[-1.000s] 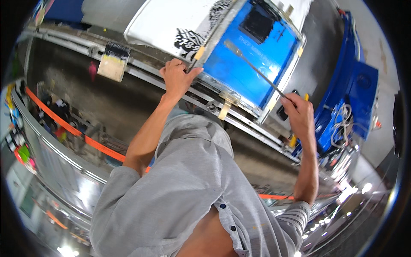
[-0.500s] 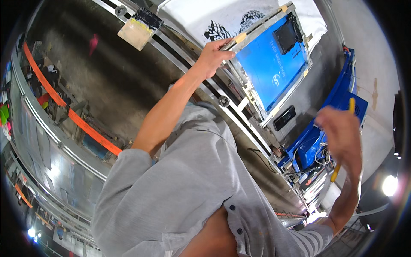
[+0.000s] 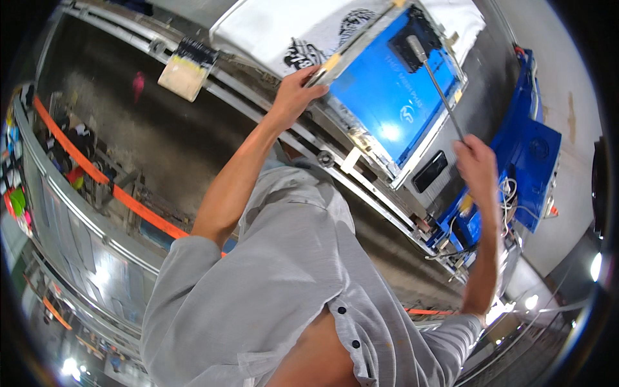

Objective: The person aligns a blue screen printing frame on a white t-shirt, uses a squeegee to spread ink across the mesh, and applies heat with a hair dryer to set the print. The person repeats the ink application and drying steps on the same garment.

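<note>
My left hand (image 3: 300, 93) grips the left edge of a metal screen frame (image 3: 458, 87) with blue mesh (image 3: 371, 87). In my right hand (image 3: 476, 168) is a long metal rod tool (image 3: 442, 97); its flat tip rests in or just over the patch of black ink (image 3: 406, 55) at the screen's upper right. A white printed cloth (image 3: 251, 35) lies behind and left of the frame, with black patterns showing. A black phone (image 3: 430, 171) lies on the grey surface beside the screen, just left of my right hand.
A stained beige-and-black pad (image 3: 180, 80) sits on the metal rail (image 3: 252, 106) to the left. An orange rail (image 3: 145, 209) curves below it. Blue equipment (image 3: 529, 161) with white cables (image 3: 509, 200) stands at the right.
My right hand has swung up and leftward from low right. The tool's tip, over blue mesh a second ago, is now at the black ink. My left hand stays on the frame.
</note>
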`<state>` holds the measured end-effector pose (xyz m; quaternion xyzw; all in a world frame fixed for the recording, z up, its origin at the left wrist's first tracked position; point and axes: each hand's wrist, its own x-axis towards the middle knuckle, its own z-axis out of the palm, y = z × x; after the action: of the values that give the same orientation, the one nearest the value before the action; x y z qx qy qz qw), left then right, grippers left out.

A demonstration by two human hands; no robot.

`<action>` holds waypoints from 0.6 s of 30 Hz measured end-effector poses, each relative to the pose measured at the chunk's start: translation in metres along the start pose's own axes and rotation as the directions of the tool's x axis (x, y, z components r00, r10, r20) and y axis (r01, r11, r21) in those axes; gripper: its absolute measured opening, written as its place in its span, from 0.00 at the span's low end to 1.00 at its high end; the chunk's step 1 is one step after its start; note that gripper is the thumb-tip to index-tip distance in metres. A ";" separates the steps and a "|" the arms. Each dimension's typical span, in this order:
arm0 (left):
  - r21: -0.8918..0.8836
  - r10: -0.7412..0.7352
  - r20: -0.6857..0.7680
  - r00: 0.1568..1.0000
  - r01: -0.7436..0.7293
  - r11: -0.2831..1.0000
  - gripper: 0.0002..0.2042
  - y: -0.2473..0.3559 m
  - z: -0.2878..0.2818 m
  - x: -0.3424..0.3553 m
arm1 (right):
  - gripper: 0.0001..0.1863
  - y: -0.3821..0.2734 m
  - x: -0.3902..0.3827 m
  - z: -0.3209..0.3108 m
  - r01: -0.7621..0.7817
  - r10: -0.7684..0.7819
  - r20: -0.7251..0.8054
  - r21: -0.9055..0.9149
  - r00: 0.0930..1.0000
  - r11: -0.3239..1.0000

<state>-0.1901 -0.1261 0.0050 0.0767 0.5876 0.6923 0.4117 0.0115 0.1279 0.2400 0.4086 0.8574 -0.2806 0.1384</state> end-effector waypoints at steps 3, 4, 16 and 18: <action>0.319 0.014 -0.062 0.998 0.006 0.948 0.27 -0.008 0.009 -0.005 | 0.19 0.084 0.029 0.087 -0.056 0.001 -0.351 -0.146 0.936 0.988; 0.445 0.089 -0.111 0.990 -0.031 0.895 0.26 -0.009 0.017 -0.006 | 0.19 0.106 0.034 0.114 -0.054 -0.031 -0.449 -0.174 0.893 0.983; 0.903 0.427 0.063 0.902 -0.234 0.361 0.36 -0.019 0.024 0.034 | 0.11 0.119 0.059 0.221 -0.219 0.125 -0.788 -0.013 0.603 0.976; 0.917 0.443 0.138 0.886 -0.283 0.281 0.35 -0.016 0.033 0.053 | 0.10 0.122 0.060 0.222 -0.259 0.124 -0.813 -0.034 0.569 0.965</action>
<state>-0.1973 -0.0670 -0.0195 0.3735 0.8645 0.3253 0.0854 0.0709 0.0955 -0.0115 0.5700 0.7958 0.0160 -0.2040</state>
